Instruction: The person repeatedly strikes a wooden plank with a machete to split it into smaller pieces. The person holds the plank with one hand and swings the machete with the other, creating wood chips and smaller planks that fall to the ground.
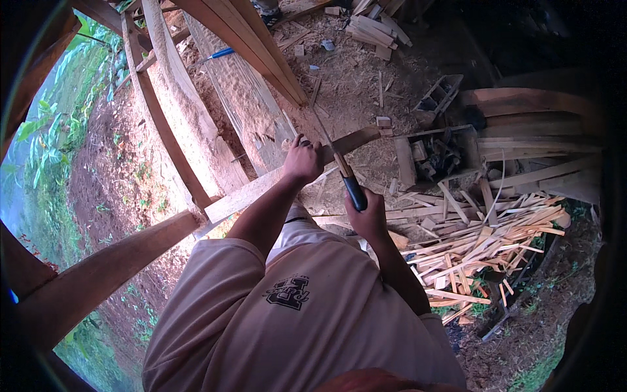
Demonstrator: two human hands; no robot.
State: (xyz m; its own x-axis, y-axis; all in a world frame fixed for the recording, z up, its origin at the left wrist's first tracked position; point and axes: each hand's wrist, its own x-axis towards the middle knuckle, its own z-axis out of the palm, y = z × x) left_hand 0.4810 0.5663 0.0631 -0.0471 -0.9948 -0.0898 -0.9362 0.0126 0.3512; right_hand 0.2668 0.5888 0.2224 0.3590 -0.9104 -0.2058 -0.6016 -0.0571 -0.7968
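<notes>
My right hand (369, 214) is wrapped round the black handle of a handsaw (354, 190). The saw's narrow blade points away from me and slightly left, crossing a long wooden plank (251, 194). Left of the blade, my left hand (304, 161) lies on that plank with its fingers curled over the far edge, a dark ring on one finger. The plank runs slantwise in front of my body, its darker end to the right of the saw. Whether the teeth are inside a cut I cannot make out.
Upright timbers (251, 49) stand just beyond the blade. A blue-handled tool (221, 53) lies on a sawdust-covered board. At the right are a wooden box (405, 161) of dark things and a heap of offcuts (480, 251). Greenery slopes off at the left.
</notes>
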